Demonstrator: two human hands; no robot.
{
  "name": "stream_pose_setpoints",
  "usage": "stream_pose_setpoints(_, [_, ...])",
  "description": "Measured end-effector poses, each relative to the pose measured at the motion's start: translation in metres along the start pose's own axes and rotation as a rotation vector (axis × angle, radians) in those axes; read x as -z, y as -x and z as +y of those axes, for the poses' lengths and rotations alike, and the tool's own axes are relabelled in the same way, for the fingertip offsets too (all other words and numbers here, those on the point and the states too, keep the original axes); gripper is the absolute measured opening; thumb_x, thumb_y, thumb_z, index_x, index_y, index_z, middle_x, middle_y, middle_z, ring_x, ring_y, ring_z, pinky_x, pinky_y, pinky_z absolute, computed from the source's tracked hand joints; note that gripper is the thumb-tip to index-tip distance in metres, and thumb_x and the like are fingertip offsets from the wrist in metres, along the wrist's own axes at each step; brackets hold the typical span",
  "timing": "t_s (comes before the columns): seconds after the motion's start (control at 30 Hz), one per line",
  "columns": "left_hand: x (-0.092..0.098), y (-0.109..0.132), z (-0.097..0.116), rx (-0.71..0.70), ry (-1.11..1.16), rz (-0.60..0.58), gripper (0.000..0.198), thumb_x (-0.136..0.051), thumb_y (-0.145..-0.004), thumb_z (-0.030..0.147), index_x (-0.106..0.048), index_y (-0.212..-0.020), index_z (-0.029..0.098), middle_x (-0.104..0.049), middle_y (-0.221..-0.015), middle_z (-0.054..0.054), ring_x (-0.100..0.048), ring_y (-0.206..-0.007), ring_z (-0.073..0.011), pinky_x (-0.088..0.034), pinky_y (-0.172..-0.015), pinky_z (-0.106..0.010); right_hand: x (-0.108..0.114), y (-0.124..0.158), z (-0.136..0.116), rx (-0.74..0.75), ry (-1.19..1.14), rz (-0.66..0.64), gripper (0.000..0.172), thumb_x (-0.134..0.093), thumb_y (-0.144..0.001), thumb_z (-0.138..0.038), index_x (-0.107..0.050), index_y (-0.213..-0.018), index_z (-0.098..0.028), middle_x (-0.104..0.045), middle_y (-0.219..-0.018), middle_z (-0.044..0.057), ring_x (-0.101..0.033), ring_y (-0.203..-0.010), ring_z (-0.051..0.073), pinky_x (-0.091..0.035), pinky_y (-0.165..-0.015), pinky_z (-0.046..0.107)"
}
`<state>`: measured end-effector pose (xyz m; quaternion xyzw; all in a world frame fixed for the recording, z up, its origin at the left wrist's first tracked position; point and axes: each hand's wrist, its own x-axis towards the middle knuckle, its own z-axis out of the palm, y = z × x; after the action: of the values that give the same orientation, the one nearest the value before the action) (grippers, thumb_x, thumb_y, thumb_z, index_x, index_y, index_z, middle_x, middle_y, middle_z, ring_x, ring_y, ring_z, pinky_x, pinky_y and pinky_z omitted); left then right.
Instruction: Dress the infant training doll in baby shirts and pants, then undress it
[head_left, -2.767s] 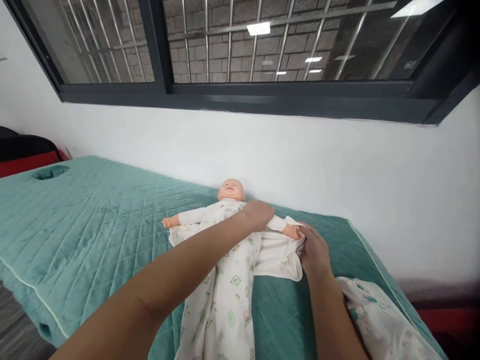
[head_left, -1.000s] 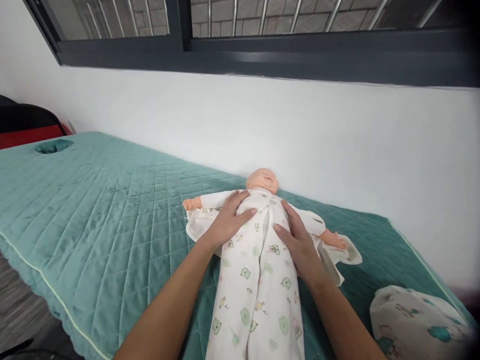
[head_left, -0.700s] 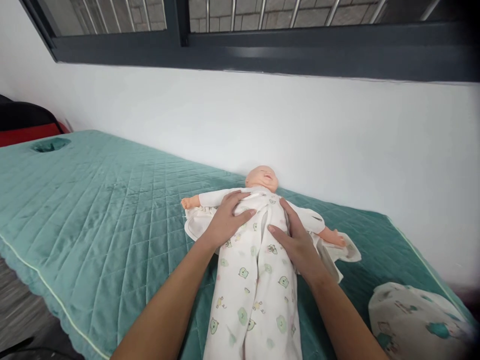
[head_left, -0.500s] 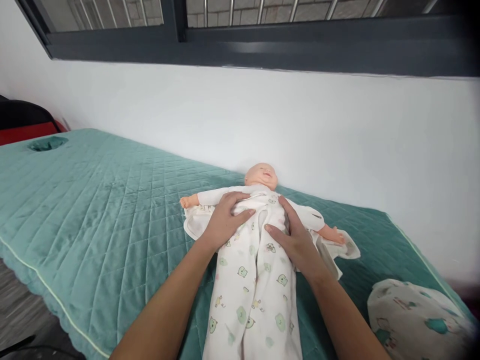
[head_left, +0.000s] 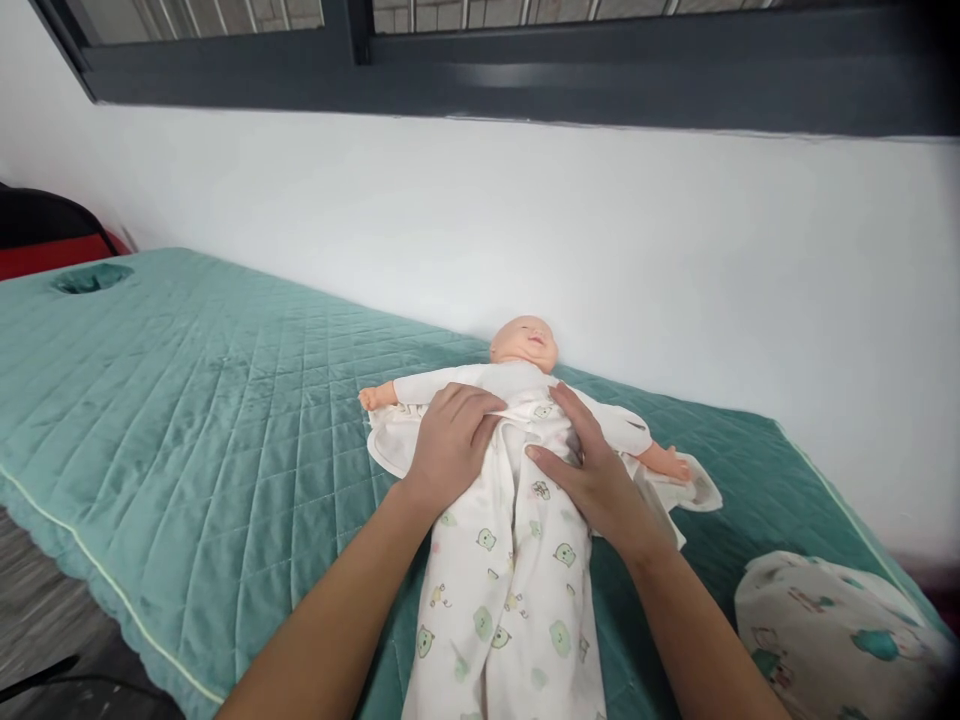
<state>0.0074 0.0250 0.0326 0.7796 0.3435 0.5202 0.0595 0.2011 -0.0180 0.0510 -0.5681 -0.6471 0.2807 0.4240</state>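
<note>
A baby doll (head_left: 525, 341) in a white long-sleeved top lies on its back, head toward the wall and arms spread. White baby pants (head_left: 517, 580) with green animal prints cover its legs and reach its belly. My left hand (head_left: 456, 440) is closed on the waist of the pants, fingers together, thumb tip tucked into the cloth. My right hand (head_left: 592, 475) rests on the other side of the waist, with index finger and thumb stretched apart over the fabric; its other fingers are hidden. White cloth (head_left: 394, 438) lies spread under the doll's arms.
A green quilted cover (head_left: 225, 430) with a hole (head_left: 91, 278) at the far left lies over the bed. A white printed cloth bundle (head_left: 832, 630) sits at the lower right. Behind are a white wall (head_left: 675, 230) and a dark window frame (head_left: 525, 85).
My left hand has drawn its fingers and thumb together on the waist cloth, its thumb tucking in. My right hand stays nearly in place. The view has tilted slightly down.
</note>
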Motion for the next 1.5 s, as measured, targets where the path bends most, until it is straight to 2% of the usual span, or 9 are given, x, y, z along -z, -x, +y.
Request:
stream_pose_setpoints(0.2, [0.000, 0.003, 0.003, -0.165, -0.063, 0.039, 0.026, -0.041, -0.097, 0.016, -0.057, -0.116, 0.020, -0.065, -0.100, -0.009, -0.057, -0.093, -0.0214, -0.046, -0.080, -0.037, 0.001, 0.001, 0.000, 0.130, 0.092, 0.011, 0.046, -0.068, -0.083, -0.037, -0.053, -0.126, -0.035, -0.031, -0.158, -0.001, -0.021, -0.149, 0.025, -0.021, -0.122, 0.049])
stream_pose_setpoints(0.33, [0.000, 0.003, 0.002, -0.172, -0.064, 0.034, 0.025, -0.040, -0.097, 0.014, -0.056, -0.115, 0.020, -0.064, -0.098, -0.008, -0.056, -0.090, -0.0209, -0.045, -0.078, -0.036, -0.002, 0.002, -0.004, 0.188, 0.128, 0.057, 0.025, -0.065, -0.082, -0.030, -0.054, -0.105, -0.030, -0.040, -0.151, 0.002, -0.034, -0.141, 0.027, -0.032, -0.114, 0.050])
stream_pose_setpoints(0.43, [0.000, 0.004, 0.001, -0.159, -0.063, 0.020, 0.022, -0.040, -0.097, 0.015, -0.057, -0.111, 0.019, -0.065, -0.095, -0.008, -0.055, -0.087, -0.0213, -0.043, -0.076, -0.036, -0.007, 0.004, -0.008, 0.268, 0.237, 0.139, 0.014, -0.063, -0.082, -0.025, -0.050, -0.088, -0.026, -0.053, -0.130, 0.007, -0.046, -0.125, 0.028, -0.041, -0.102, 0.048])
stream_pose_setpoints(0.63, [0.000, 0.008, 0.000, -0.114, -0.165, 0.000, 0.025, -0.038, -0.098, 0.020, -0.061, -0.108, 0.019, -0.065, -0.084, -0.007, -0.055, -0.080, -0.0211, -0.039, -0.072, -0.036, -0.010, 0.008, -0.006, 0.457, 0.451, 0.180, 0.014, -0.060, -0.083, -0.017, -0.049, -0.085, -0.026, -0.058, -0.096, 0.005, -0.054, -0.095, 0.025, -0.045, -0.083, 0.042])
stream_pose_setpoints(0.77, [0.002, 0.010, -0.001, -0.074, -0.220, 0.017, 0.026, -0.039, -0.098, 0.022, -0.063, -0.108, 0.019, -0.070, -0.085, -0.006, -0.057, -0.078, -0.0203, -0.038, -0.072, -0.036, -0.007, 0.009, -0.004, 0.437, 0.535, 0.143, 0.012, -0.058, -0.083, -0.018, -0.048, -0.083, -0.026, -0.058, -0.083, 0.004, -0.054, -0.085, 0.025, -0.045, -0.075, 0.040])
stream_pose_setpoints(1.07, [0.030, 0.059, 0.012, 0.189, -0.208, 0.055, 0.020, -0.055, -0.093, 0.037, -0.064, -0.088, 0.021, -0.071, -0.080, -0.003, -0.061, -0.073, -0.0183, -0.042, -0.075, -0.036, -0.003, 0.010, -0.001, 0.427, 0.624, 0.092, 0.006, -0.054, -0.081, -0.019, -0.052, -0.083, -0.024, -0.061, -0.084, 0.005, -0.058, -0.085, 0.026, -0.045, -0.075, 0.038])
stream_pose_setpoints(1.27, [0.052, 0.090, 0.042, 0.280, -0.055, -0.110, 0.031, -0.061, -0.089, 0.041, -0.058, -0.114, 0.022, -0.069, -0.105, -0.006, -0.061, -0.097, -0.0223, -0.044, -0.087, -0.039, -0.004, 0.015, 0.003, 0.481, 0.629, 0.112, 0.009, -0.051, -0.079, -0.017, -0.054, -0.082, -0.024, -0.060, -0.083, 0.006, -0.056, -0.085, 0.026, -0.045, -0.076, 0.039])
stream_pose_setpoints(1.37, [0.054, 0.091, 0.047, 0.252, -0.039, -0.162, 0.044, -0.065, -0.085, 0.048, -0.055, -0.119, 0.023, -0.066, -0.116, -0.008, -0.059, -0.108, -0.0261, -0.042, -0.094, -0.042, -0.004, 0.019, 0.004, 0.491, 0.643, 0.160, 0.011, -0.051, -0.078, -0.017, -0.056, -0.085, -0.024, -0.060, -0.084, 0.006, -0.056, -0.086, 0.027, -0.046, -0.078, 0.040])
stream_pose_setpoints(1.5, [0.051, 0.088, 0.046, 0.275, -0.085, -0.162, 0.041, -0.061, -0.088, 0.045, -0.054, -0.121, 0.022, -0.065, -0.114, -0.008, -0.058, -0.109, -0.0258, -0.042, -0.094, -0.042, -0.005, 0.035, 0.001, 0.514, 0.699, 0.175, 0.013, -0.050, -0.080, -0.016, -0.056, -0.088, -0.024, -0.061, -0.086, 0.007, -0.056, -0.089, 0.027, -0.046, -0.080, 0.040])
